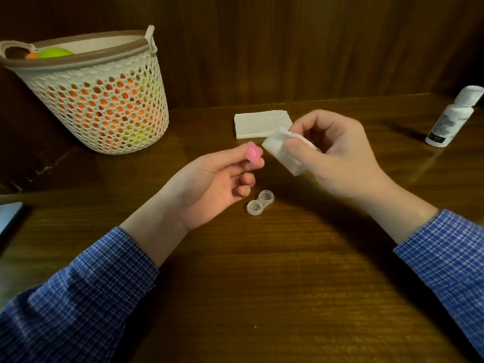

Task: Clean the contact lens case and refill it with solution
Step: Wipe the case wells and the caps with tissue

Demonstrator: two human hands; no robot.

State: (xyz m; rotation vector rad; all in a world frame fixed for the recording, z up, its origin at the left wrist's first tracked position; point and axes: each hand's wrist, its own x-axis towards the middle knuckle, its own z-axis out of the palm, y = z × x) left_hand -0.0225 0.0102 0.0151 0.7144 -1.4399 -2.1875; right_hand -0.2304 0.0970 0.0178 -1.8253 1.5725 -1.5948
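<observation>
While I look down from the head camera, I see two hands raised just above a dark wooden tabletop (262, 284), both arms in blue checked sleeves (78, 297). The left hand (209, 184) lies palm up and pinches a small pink cap (253, 152) between thumb and fingertips; its other fingers are curled in loosely. The right hand (337, 155) pinches a folded white tissue (284, 151) between thumb and forefinger, with the remaining fingers curled. The tissue sits just beside the pink cap, and I cannot tell whether the two touch.

The contact lens case (260, 203) rests on the tabletop below and between the hands, near the left fingertips. It is clear plastic with two round wells side by side, both uncovered; I cannot tell whether they hold any liquid.

Behind the hands, a second folded tissue (258, 121) lies flat near the back edge. At the far right stands a white solution bottle (453, 116) with its cap on. At the far left stands a white mesh basket (104, 100) with a brown rim, holding orange and green things.
</observation>
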